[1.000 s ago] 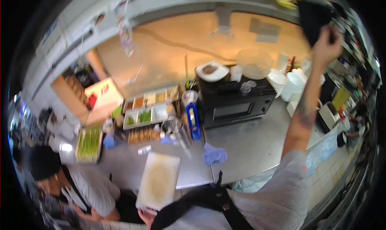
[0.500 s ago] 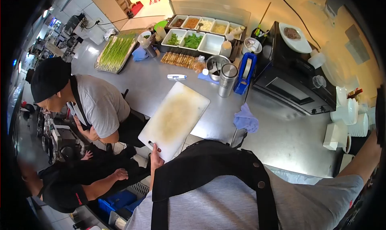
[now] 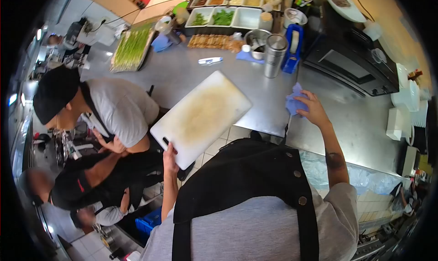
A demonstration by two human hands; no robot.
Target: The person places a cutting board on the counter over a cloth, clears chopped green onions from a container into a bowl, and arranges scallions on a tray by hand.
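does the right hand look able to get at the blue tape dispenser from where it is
Probably yes: the right hand is at the purple cloth, the dispenser stands just beyond, and only cloth and bare counter show between them.

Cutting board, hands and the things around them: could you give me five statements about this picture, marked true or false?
1. The left hand holds the cutting board. True.
2. The cutting board is entirely black. False: it is white, with a tan-coloured middle.
3. The right hand is at the blue cloth. True.
4. The metal tumbler lies on its side. False: the metal tumbler stands upright.
5. The blue dispenser is beside the metal tumbler. True.
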